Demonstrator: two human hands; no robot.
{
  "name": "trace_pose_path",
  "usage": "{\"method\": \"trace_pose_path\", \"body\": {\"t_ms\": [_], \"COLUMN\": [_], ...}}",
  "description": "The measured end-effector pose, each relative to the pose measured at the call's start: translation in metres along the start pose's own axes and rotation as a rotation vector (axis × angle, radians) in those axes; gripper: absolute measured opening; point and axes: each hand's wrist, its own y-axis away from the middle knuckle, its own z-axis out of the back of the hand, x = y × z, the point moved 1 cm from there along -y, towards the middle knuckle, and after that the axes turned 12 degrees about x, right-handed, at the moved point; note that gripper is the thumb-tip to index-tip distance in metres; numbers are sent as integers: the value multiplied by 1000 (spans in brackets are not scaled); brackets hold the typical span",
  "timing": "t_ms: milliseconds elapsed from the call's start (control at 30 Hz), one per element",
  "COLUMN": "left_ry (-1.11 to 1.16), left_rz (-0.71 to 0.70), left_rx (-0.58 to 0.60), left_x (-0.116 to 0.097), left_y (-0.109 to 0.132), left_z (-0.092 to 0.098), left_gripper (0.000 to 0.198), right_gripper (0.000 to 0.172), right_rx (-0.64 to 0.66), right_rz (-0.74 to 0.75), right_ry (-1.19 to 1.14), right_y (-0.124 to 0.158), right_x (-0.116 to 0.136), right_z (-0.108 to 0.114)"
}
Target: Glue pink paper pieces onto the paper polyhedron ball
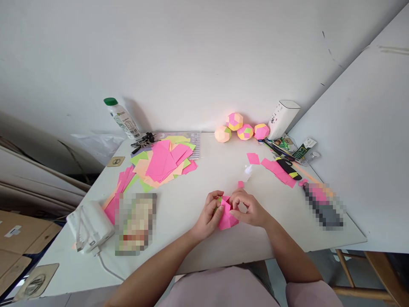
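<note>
A partly formed folded paper model [226, 216], mostly pink with a bit of green, is held just above the near part of the table. My left hand [207, 218] grips it from the left, thumb in front and fingers behind. My right hand [251, 209] is closed at the model's upper right edge, its thumb and bent fingers pinching the paper there. Its fingertips are partly hidden. Just beyond that hand is a small pink paper piece [240, 184]. Farther off lie a white glue bottle or similar small object [248, 170] and a pink paper square [253, 158].
Several finished paper balls [245, 132] rest against the wall. Loose coloured sheets [166, 160] are piled at left, near a bottle [123, 119] and a white power bank [91, 226] with its cable. Pink strips [278, 172], a utility knife [288, 168] and a white box [283, 119] stand right.
</note>
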Motion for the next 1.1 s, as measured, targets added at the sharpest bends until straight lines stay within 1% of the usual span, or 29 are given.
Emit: {"method": "trace_pose_path", "body": {"t_ms": [200,367,433,867,1100], "left_ry": [-17,-1,-5,-19,-19], "left_rz": [-53,-66,-70,-85,-76], "left_rx": [-21,-109,-125,-110,-100], "left_x": [2,2,2,2,4], "left_y": [1,3,3,4,4], "left_z": [-2,-5,-6,-5,-5], "left_gripper": [30,28,28,29,29], "right_gripper": [19,21,21,20,19], "right_rx": [-51,-128,-141,-124,-100], "right_rz": [-12,11,15,-49,-50], "right_ry": [-72,-99,-104,-162,-177], "right_y": [0,-1,-2,-1,-1], "right_x": [1,4,4,2,2], "right_z": [-5,-9,-10,-9,-8]}}
